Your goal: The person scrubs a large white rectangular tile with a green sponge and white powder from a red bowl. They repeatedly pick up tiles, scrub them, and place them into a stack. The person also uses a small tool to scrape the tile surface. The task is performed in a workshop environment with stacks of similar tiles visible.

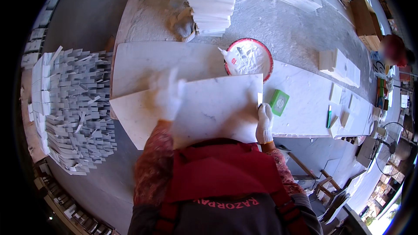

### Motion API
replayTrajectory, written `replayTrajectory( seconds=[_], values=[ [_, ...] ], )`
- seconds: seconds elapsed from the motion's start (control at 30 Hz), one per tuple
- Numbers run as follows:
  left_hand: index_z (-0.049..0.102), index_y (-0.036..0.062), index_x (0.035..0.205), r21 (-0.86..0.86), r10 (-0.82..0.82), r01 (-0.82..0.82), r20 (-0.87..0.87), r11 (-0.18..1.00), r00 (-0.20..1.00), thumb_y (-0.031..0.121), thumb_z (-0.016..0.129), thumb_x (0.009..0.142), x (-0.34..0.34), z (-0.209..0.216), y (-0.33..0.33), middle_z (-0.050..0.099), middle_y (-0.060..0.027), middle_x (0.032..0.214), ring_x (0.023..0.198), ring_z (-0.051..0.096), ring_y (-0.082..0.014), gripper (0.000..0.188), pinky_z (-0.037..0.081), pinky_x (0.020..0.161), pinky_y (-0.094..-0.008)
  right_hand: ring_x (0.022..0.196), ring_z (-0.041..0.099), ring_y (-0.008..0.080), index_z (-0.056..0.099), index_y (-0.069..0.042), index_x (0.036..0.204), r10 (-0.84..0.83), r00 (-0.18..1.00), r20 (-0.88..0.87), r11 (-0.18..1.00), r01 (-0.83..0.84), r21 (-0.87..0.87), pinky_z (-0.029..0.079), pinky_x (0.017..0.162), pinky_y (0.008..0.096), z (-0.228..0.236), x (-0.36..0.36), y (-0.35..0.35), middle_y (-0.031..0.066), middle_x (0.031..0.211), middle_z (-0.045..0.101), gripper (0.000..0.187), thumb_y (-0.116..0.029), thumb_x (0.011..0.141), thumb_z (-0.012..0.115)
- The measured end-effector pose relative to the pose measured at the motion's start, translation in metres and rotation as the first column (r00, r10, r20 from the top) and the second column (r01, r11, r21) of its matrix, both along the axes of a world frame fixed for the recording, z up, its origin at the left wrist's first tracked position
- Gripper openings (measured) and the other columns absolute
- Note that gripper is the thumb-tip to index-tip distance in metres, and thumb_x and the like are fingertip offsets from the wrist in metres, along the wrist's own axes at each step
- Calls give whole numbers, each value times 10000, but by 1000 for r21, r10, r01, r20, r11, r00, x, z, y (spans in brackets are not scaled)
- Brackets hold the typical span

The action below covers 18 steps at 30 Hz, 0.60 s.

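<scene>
I judge the marble-look slab [217, 104], nearside of the red-rimmed bowl [248, 40], heavy, stiff, brittle, best held by opposite edges; right hand [264, 124] clasps one, left hand [167, 95] too blurred to tell.

Your slab [213, 100] — one, broad, thin, four-sided; white with faint grey veining, marble-like. Lies directly before you, broad face up, long side crosswise, near edge close against your front — far edge slanting nearer you toward the left.
</scene>
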State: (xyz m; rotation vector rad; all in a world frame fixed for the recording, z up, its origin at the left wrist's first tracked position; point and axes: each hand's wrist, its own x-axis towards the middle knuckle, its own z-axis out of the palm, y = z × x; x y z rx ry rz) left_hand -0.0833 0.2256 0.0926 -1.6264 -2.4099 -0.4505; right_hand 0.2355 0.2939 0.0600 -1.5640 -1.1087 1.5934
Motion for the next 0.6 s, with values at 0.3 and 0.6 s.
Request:
replayTrajectory(
  seconds=[0.3,0.6],
  values=[
    [582,150,532,83,-132,120,162,989,978,404,625,911,67,-31,71,564,-95,509,447,550,-309,458,396,456,-453,715,525,102,665,1,1048,111,933,343,939,-211,270,449,676,258,33,27,102,35,771,600,232,-186,975,549],
    [591,153,555,139,-145,127,128,982,981,384,645,898,67,-31,71,574,-77,525,477,562,-297,417,403,486,-445,766,698,283,724,-97,1030,391,688,612,781,-599,175,520,712,387,3,-19,176,127,840,721,280,-308,902,592]
  ],
)
